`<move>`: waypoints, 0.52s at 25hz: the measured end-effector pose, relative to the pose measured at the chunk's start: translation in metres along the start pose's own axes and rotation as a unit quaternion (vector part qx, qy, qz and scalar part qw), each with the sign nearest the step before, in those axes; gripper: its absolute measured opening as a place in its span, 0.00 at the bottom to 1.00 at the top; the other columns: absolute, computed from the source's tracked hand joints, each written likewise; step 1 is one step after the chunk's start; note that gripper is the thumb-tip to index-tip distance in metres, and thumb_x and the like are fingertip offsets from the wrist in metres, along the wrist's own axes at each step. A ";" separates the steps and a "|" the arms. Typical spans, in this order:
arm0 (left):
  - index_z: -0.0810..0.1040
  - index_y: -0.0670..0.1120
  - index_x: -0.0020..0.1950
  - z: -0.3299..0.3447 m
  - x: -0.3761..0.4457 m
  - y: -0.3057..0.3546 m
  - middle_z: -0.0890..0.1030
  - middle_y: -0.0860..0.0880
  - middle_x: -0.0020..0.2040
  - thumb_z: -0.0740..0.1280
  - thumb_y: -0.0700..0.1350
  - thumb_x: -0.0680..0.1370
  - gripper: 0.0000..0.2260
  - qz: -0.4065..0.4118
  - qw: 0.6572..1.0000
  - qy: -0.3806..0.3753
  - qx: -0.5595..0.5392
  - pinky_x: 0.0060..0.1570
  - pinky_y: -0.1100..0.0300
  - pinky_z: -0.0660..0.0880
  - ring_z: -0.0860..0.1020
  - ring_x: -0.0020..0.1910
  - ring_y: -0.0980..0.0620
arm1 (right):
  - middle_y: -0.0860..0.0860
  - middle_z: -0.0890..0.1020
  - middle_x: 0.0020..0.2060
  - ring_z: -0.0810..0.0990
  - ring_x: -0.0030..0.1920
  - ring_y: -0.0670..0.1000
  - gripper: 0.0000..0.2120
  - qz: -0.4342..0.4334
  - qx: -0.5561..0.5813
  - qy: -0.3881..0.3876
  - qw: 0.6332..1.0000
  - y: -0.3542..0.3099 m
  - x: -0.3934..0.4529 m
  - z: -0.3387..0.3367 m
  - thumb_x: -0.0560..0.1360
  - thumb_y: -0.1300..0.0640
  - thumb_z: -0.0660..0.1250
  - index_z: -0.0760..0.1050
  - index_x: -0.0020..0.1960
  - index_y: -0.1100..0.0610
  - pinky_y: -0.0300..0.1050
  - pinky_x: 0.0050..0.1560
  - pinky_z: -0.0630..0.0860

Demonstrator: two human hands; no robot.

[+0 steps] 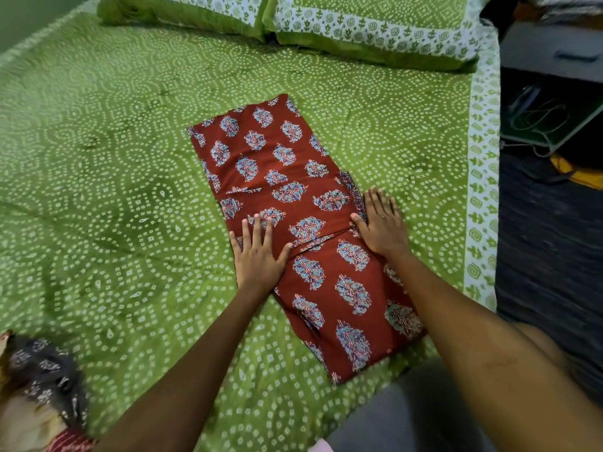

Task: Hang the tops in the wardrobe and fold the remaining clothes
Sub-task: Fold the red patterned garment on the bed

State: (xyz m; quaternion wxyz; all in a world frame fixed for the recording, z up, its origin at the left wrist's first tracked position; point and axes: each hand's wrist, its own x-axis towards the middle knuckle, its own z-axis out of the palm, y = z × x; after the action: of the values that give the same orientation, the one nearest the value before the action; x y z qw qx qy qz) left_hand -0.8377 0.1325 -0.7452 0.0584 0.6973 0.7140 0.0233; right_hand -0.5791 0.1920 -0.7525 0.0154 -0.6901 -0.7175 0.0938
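A dark red garment (287,177) printed with blue floral motifs lies folded into a long strip on the green bed (114,177), running from the bed's middle toward its near right corner. My left hand (257,252) presses flat on the garment's left edge with straight fingers. My right hand (381,223) lies flat at its right edge, partly on the bedspread, thumb touching the fold line across the cloth. Neither hand grips anything.
Two green and white pillows (359,31) lie at the head of the bed. A heap of other clothes (42,380), dark printed and cream, sits at the near left corner. Right of the bed stands a dark side unit (551,102) with cables.
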 end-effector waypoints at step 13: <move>0.50 0.59 0.76 0.020 -0.130 0.009 0.58 0.53 0.75 0.45 0.64 0.80 0.25 0.435 0.900 -0.040 0.007 0.72 0.48 0.46 0.45 0.76 0.47 | 0.50 0.59 0.74 0.58 0.74 0.58 0.25 -0.349 -0.170 -0.078 0.918 0.083 -0.115 -0.017 0.80 0.38 0.38 0.49 0.75 0.44 0.56 0.71 0.44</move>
State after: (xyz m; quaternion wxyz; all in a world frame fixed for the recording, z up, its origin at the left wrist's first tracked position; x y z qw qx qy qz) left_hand -0.8237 0.0024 -0.7576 0.0664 0.9390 0.3372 0.0136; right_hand -0.4896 0.0823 -0.7363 -0.1265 -0.3786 -0.9168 0.0124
